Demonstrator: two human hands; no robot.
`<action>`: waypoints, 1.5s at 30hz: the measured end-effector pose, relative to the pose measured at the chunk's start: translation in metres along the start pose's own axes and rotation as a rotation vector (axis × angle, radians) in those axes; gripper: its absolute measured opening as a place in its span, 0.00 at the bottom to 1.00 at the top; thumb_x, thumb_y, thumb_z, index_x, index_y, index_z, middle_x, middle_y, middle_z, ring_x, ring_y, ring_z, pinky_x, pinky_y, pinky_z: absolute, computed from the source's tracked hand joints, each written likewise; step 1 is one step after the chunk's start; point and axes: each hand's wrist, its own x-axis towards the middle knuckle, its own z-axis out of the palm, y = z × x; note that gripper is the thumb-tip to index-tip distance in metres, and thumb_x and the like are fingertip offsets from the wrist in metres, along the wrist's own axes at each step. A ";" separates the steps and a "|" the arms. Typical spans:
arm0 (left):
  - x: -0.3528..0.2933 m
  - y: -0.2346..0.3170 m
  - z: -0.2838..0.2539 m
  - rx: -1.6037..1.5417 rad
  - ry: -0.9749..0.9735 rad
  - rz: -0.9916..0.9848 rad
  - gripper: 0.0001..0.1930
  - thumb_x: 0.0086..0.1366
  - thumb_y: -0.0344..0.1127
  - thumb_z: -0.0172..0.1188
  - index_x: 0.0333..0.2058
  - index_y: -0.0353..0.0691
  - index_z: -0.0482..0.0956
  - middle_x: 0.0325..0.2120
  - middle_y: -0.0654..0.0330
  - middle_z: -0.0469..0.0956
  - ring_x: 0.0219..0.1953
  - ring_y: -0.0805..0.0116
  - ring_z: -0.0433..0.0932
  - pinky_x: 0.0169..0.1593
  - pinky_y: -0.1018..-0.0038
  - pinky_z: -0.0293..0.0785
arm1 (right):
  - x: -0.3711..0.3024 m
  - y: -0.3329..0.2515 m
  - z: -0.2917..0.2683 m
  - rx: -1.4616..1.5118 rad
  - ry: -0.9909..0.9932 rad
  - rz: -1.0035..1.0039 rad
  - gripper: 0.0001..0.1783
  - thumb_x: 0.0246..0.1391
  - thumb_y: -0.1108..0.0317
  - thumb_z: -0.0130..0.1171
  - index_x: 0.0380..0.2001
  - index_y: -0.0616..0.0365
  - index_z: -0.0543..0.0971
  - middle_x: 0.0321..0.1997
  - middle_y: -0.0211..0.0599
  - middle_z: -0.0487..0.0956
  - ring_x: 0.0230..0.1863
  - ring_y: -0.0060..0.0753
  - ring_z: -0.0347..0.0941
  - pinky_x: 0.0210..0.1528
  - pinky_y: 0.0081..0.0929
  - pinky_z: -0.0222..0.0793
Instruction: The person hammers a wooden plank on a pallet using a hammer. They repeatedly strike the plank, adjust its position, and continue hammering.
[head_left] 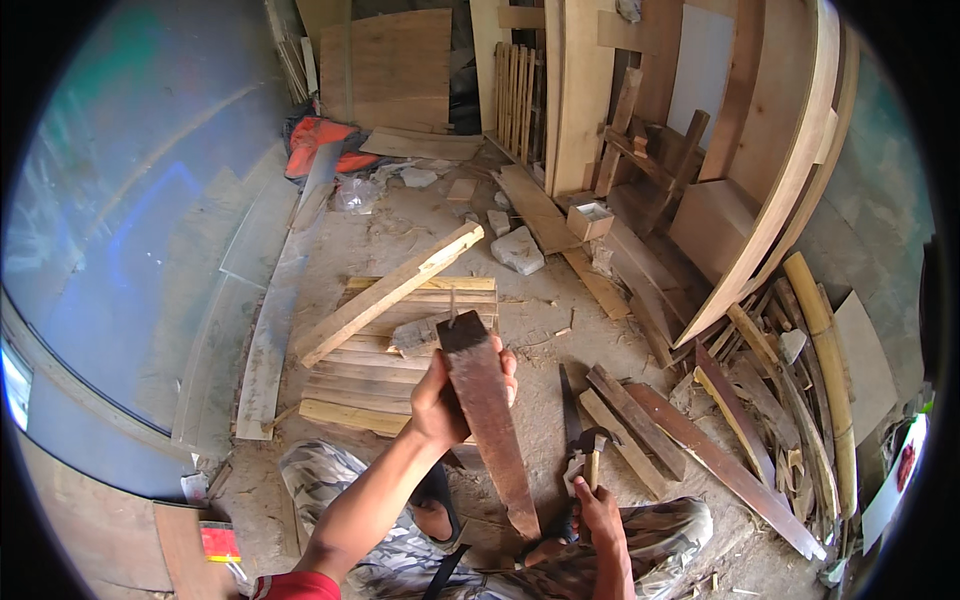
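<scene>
Dark red-brown beam [490,420] is gripped by the left hand [440,400] near its far end, fingers wrapped around the sides; the beam is held at a slant in front of the seated person, near end down between the legs. A nail [453,303] is seen sticking out at the far end face. Hammer [593,465] is grasped by the right hand [598,512] around its handle, head up, beside the right knee — well apart from the nail. Camouflage trousers [665,530] are worn. Beyond the beam, a slatted wooden panel [350,385] is laid on the dusty floor [540,325], with a pale batten [380,300] set diagonally across it and a grey block [415,336] resting on the slats. To the right, loose planks [640,420] are laid side by side, and a heap of scrap wood [790,430] is piled next to them. Farther off, a whitish stone [517,250], a small open box [590,221] and an orange-and-dark cloth [318,140] are seen — contents of the box cannot be told.
</scene>
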 end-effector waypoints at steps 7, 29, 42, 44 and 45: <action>0.002 0.003 -0.027 -0.242 -0.256 -0.005 0.36 0.65 0.66 0.57 0.57 0.40 0.71 0.39 0.56 0.80 0.33 0.64 0.78 0.39 0.70 0.71 | -0.007 -0.004 0.002 -0.029 0.016 0.002 0.27 0.67 0.44 0.59 0.37 0.62 0.76 0.20 0.31 0.73 0.16 0.28 0.71 0.19 0.29 0.69; 0.007 0.009 -0.002 2.293 -0.127 0.769 0.42 0.39 0.40 0.81 0.59 0.54 0.79 0.44 0.65 0.79 0.39 0.63 0.75 0.42 0.63 0.70 | 0.003 -0.001 -0.002 -0.009 -0.023 -0.099 0.28 0.68 0.45 0.56 0.29 0.62 0.74 0.15 0.35 0.74 0.14 0.30 0.72 0.18 0.32 0.68; -0.030 -0.059 -0.116 2.358 -0.050 0.411 0.46 0.43 0.68 0.76 0.53 0.40 0.77 0.40 0.61 0.78 0.41 0.61 0.73 0.46 0.61 0.68 | -0.006 -0.006 -0.006 0.084 0.017 -0.006 0.25 0.68 0.47 0.58 0.36 0.63 0.72 0.19 0.31 0.71 0.14 0.26 0.70 0.16 0.29 0.69; -0.037 -0.066 -0.122 2.384 -0.016 0.348 0.49 0.43 0.71 0.74 0.56 0.40 0.75 0.39 0.60 0.77 0.41 0.60 0.72 0.46 0.61 0.67 | -0.004 -0.004 -0.006 0.080 0.019 0.005 0.24 0.68 0.48 0.58 0.36 0.63 0.72 0.19 0.31 0.71 0.14 0.25 0.70 0.16 0.29 0.69; -0.041 -0.069 -0.124 2.386 0.000 0.307 0.52 0.43 0.72 0.73 0.59 0.41 0.71 0.39 0.60 0.77 0.41 0.59 0.72 0.46 0.60 0.67 | -0.006 -0.006 -0.006 0.082 0.016 -0.004 0.24 0.68 0.48 0.58 0.37 0.63 0.72 0.18 0.30 0.70 0.14 0.25 0.70 0.16 0.29 0.69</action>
